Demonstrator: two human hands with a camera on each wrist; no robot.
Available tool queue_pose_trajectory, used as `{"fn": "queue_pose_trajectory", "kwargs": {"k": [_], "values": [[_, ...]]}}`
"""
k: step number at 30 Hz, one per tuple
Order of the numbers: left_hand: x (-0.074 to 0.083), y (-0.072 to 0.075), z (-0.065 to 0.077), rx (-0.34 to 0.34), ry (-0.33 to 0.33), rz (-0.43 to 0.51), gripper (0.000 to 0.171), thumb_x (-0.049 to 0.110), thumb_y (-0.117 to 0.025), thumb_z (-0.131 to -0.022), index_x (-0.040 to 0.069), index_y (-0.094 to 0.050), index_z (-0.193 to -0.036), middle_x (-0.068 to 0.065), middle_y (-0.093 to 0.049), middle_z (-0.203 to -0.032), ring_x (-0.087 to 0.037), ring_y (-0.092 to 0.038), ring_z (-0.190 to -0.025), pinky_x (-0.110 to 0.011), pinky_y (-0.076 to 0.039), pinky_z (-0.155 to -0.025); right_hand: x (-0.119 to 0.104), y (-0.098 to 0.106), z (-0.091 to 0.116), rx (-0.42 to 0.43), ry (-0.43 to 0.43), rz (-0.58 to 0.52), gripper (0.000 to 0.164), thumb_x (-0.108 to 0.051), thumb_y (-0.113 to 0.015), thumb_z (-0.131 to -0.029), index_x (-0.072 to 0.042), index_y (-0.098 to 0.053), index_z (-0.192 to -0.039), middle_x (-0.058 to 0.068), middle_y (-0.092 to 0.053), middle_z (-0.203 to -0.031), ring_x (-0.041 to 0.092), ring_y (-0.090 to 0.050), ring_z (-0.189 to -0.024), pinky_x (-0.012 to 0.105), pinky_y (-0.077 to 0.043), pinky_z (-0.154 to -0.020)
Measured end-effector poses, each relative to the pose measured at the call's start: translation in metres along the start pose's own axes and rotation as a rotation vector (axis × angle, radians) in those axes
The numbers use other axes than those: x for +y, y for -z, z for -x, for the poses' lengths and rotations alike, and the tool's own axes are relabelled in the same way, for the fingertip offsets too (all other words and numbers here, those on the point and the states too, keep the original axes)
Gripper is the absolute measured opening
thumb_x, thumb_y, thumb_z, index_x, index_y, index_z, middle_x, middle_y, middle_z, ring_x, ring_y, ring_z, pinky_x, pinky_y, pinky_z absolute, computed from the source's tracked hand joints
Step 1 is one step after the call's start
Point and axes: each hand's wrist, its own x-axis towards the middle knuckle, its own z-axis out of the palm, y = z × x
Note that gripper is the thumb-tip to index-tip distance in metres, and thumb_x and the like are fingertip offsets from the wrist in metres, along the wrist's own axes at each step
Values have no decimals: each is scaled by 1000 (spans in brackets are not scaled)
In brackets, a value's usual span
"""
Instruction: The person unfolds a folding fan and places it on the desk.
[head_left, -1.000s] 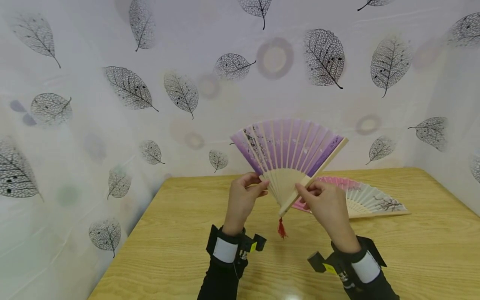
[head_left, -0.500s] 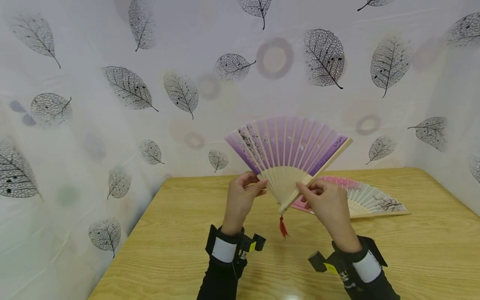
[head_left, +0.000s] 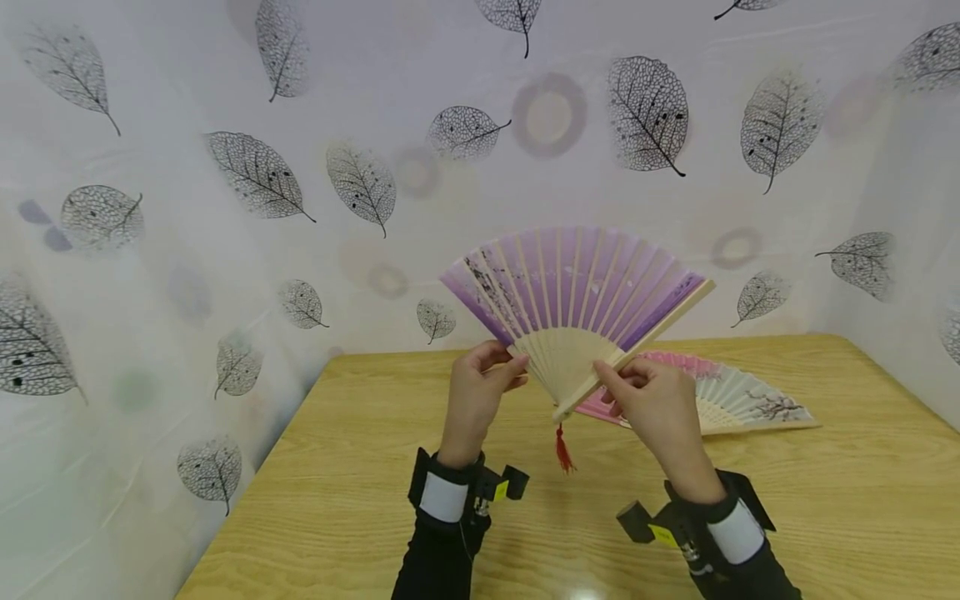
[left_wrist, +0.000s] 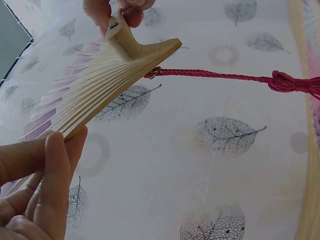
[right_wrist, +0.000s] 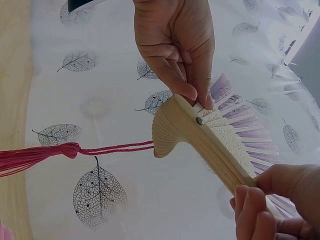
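Note:
Both hands hold a purple folding fan (head_left: 577, 283) spread wide above the table, its wooden ribs meeting at the bottom. My left hand (head_left: 480, 392) pinches the left edge rib between thumb and fingers. On the other side my right hand (head_left: 656, 408) grips the thick right guard stick, thumb in front. A red tassel (head_left: 563, 450) dangles from the pivot end; its cord stands out in both wrist views. Behind the right hand a pink and white folding fan (head_left: 750, 400) lies spread on the table, partly hidden by that hand and the purple fan.
The wooden table (head_left: 360, 467) reaches back to a pale curtain (head_left: 360, 75) printed with dark leaves, which also runs along both sides. Each forearm wears a black wrist strap with a camera mount (head_left: 636, 522).
The purple fan has spread wider and risen slightly, its two edges farther apart. My left hand has shifted a little to the left; the right hand has hardly moved.

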Motion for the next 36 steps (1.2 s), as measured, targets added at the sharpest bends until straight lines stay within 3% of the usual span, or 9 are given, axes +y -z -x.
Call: {"fn": "queue_pose_trajectory", "kwargs": {"k": [19,26,36], "values": [[2,3,0,11,-27,30,26,7,-64,-85,-4,-61,-108,-16,-64,-97,-9,-64,-74,-28,-57,-76,1,1,-3,-12,-54,-31,43,-47,-59,-86,-7,-68,-72,-1,-63,-55,11,-58,-46,24,-40,-37],[3,4,0,31,-19,71,25,4,-64,-85,-5,-61,-107,-13,-64,-92,-8,-65,-71,-27,-57,-75,1,2,-2,-17,-82,-51,46,-48,-59,-85,-5,-69,-76,5,-67,-61,10,-59,-47,23,-42,-39],[2,5,0,32,-31,79,25,4,-64,-84,-6,-61,-106,-15,-64,-92,-11,-66,-72,-27,-57,-74,1,1,-3,-7,-70,-69,43,-46,-60,-85,-5,-69,-74,3,-65,-58,14,-60,-47,24,-43,-39]]}}
